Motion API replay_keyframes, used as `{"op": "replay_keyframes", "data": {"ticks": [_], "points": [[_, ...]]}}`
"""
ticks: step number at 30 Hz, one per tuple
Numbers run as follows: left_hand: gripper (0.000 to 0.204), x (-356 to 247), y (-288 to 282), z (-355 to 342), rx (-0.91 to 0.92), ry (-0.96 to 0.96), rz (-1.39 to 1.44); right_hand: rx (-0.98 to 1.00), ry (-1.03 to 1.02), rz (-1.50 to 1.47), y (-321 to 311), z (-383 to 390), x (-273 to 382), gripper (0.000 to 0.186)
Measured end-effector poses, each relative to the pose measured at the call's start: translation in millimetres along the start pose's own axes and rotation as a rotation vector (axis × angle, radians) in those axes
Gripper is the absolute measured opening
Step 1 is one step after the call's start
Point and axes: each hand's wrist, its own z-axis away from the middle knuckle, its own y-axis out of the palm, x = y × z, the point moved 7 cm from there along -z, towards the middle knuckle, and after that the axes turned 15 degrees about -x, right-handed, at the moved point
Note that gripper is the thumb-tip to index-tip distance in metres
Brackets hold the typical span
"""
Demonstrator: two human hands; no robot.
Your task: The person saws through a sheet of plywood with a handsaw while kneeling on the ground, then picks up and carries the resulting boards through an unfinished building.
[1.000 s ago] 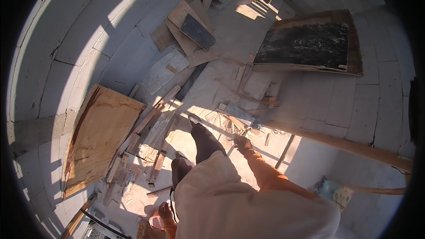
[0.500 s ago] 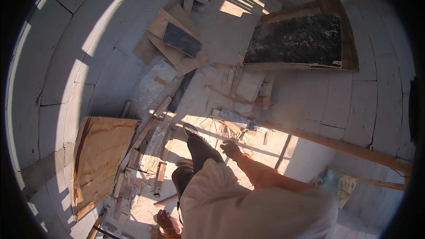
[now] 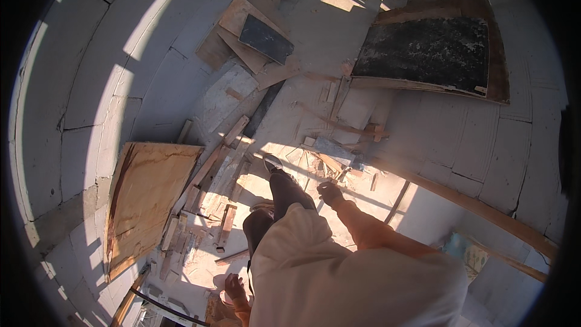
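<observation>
My right hand (image 3: 330, 194) hangs in front of my right hip with its fingers loosely bent and apart, and nothing shows in it. At the lower edge, beside my left thigh, is my left hand (image 3: 234, 288). Its fingers are loosely curled but not closed, and I see nothing held there. Neither hand touches anything. Below the left hand's side lie short wooden offcuts (image 3: 226, 228). Past the right hand, a heap of wood scraps (image 3: 330, 161) lies on the sunlit floor. One shoe (image 3: 272, 161) is stretched forward on the floor.
A plywood sheet (image 3: 151, 200) leans at the left by the block wall (image 3: 91, 85). Ahead lie stacked boards with a dark panel (image 3: 266, 39). A large black-faced panel (image 3: 423, 51) leans at the right wall. A long timber (image 3: 472, 203) runs along the right side.
The surroundings have shifted rightward and slightly up in the left part of the view as my head turned. Both hands have swung a little, still without anything visible in them.
</observation>
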Motion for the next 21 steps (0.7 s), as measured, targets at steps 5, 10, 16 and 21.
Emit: {"op": "replay_keyframes", "data": {"ticks": [5, 10, 16, 21], "points": [[0.038, -15, -6, 14, -0.016, 0.027, -0.019, 0.145, 0.006, 0.015, 45, -29, -38, 0.034], [0.038, 8, -13, 9, -0.050, -0.007, 0.090, 0.173, -0.123, 0.104, 68, -52, -22, 0.036], [0.045, 65, -10, 12, -0.080, -0.138, 0.126, 0.081, -0.126, -0.036, 26, -45, 43, 0.023], [0.050, 135, 6, 0, 0.004, -0.231, 0.261, 0.052, 0.089, -0.142, 5, -30, 59, 0.026]]}}
